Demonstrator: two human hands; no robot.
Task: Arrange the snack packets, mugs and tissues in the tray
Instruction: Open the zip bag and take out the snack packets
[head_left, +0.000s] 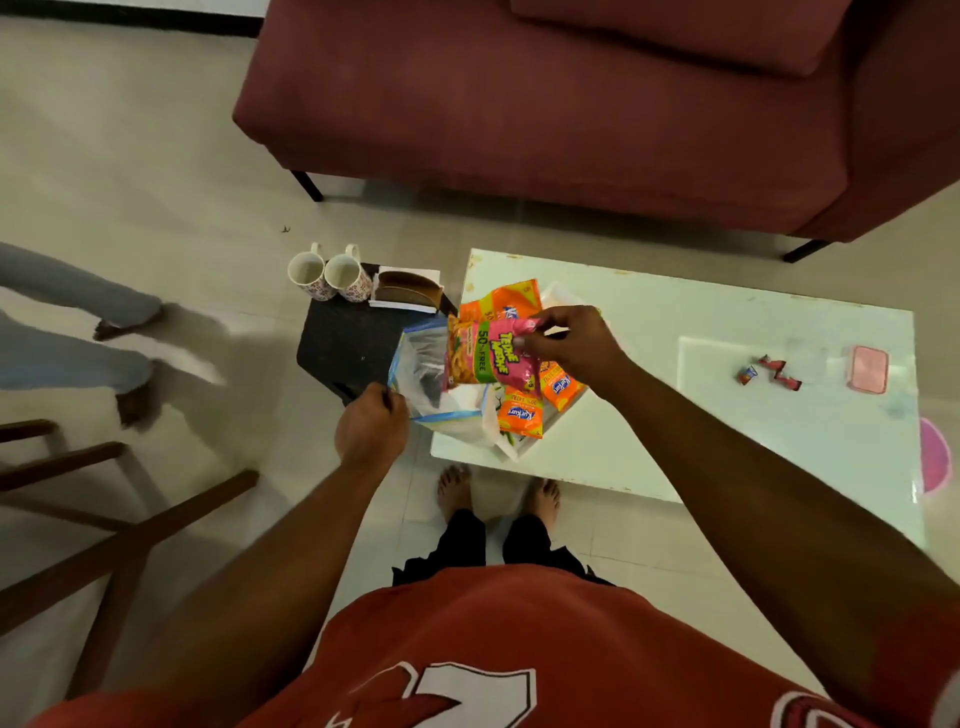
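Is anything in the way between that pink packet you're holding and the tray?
Nothing visible blocks it. The right hand holds the pink packet over the tray, where orange packets already lie.

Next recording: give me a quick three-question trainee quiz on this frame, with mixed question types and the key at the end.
1. True or false: both mugs stand on the black stool.
2. The right hand holds: A) a mug B) the pink packet C) nothing.
3. Fill in: the left hand grips a clear plastic ____.
Key: 1 true; 2 B; 3 bag.
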